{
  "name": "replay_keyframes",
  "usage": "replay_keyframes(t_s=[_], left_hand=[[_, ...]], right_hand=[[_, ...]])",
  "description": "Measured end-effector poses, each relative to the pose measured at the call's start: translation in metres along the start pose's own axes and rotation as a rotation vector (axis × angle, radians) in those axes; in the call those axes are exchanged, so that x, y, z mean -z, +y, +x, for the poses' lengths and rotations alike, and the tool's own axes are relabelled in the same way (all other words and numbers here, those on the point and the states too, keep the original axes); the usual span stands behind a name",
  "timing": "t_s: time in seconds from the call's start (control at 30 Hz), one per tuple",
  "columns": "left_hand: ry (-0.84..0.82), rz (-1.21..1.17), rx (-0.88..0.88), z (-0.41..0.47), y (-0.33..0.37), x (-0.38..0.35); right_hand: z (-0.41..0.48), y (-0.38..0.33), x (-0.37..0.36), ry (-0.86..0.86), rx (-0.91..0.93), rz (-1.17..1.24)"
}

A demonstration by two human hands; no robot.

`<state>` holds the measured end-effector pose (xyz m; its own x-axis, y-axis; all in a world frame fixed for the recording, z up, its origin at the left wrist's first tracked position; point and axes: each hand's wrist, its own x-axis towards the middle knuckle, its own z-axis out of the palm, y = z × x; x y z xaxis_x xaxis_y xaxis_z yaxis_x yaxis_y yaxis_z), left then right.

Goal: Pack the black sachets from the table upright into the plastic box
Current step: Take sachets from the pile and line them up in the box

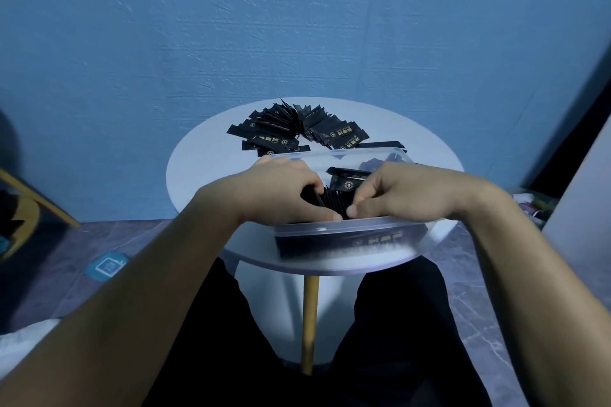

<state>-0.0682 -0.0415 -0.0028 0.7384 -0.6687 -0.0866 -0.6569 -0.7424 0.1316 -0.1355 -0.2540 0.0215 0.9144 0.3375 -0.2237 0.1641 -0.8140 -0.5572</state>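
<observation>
Nearest me are my own legs in black trousers, and between them the wooden leg [310, 324] of the round white table [205, 168]. The clear plastic box [347, 229] sits on the table's near edge. Through its near wall I see black packaging with a line of gold print, too blurred to read.

Both my hands are down inside the box. My left hand [281, 193] has its fingers curled over the left end of the packed row [334, 202] of black sachets, which stand on edge side by side, with the thumb lying along the row's near side. My right hand [396, 192] mirrors it: fingers bent over the right end, thumb tip almost meeting the left thumb. Together they squeeze the row between them.

Just behind my fingers, still in the box, a leaning sachet [347, 182] tilts against the row. It shows a round gold emblem, and I cannot make out any lettering on it. More dark sachets lie in the box's far right corner, dim behind the plastic.

Beyond the box, on the far half of the table, lies the loose pile [297, 130] of black sachets, fanned and overlapping. Each carries a small gold ring mark and a few blocky gold characters, too small to read.

Down to my left, a blue label [105, 266] with a white square outline lies on the grey marbled floor. A textured blue wall [297, 26] stands behind everything.
</observation>
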Motion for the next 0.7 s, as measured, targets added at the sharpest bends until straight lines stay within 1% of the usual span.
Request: replay_keyframes(t_s=[0.13, 0.37, 0.5, 0.6, 0.7], left_hand=[[0.016, 0.003, -0.008, 0.002, -0.003, -0.002], [-0.013, 0.027, 0.001, 0.000, 0.000, 0.000], [-0.005, 0.025, -0.007, -0.001, 0.000, 0.000], [-0.008, 0.030, -0.007, -0.002, 0.001, 0.000], [-0.012, 0.040, -0.003, -0.002, 0.002, 0.002]], right_hand=[[-0.006, 0.007, 0.005, -0.099, 0.044, 0.023], [-0.011, 0.008, 0.009, -0.152, 0.076, 0.115], [-0.013, 0.011, 0.014, -0.102, 0.074, 0.237], [-0.009, 0.013, 0.012, -0.029, 0.069, 0.203], [-0.002, 0.011, 0.008, 0.078, -0.002, 0.203]])
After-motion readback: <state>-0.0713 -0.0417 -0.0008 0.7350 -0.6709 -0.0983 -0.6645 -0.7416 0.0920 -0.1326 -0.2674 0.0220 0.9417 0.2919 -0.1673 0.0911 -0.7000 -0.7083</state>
